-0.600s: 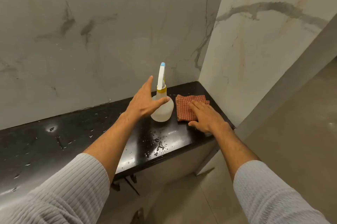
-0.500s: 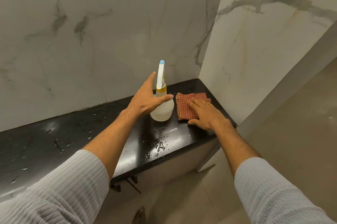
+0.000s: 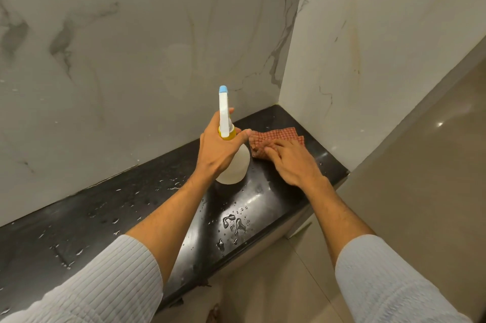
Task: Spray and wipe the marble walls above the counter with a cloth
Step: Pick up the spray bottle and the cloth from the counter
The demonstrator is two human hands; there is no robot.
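Observation:
A translucent spray bottle (image 3: 236, 167) with a white trigger head, blue nozzle tip and yellow collar stands on the black counter (image 3: 105, 217). My left hand (image 3: 218, 149) wraps round its neck, thumb on the right side. A folded red checked cloth (image 3: 278, 137) lies just right of the bottle near the corner. My right hand (image 3: 292, 162) lies on the cloth's near edge, with its fingertips bunching the fabric. The marble back wall (image 3: 144, 46) and the marble side wall (image 3: 368, 46) meet at the corner behind the cloth.
Water drops and a small puddle (image 3: 234, 225) lie on the counter in front of the bottle, with more drops scattered to the left. The counter ends at the right beside a beige wall edge (image 3: 420, 138). Tiled floor (image 3: 276, 291) lies below.
My left hand has closed round the bottle's neck; earlier it was spread open beside it. My right hand has slid up the cloth and its fingers now gather the fabric.

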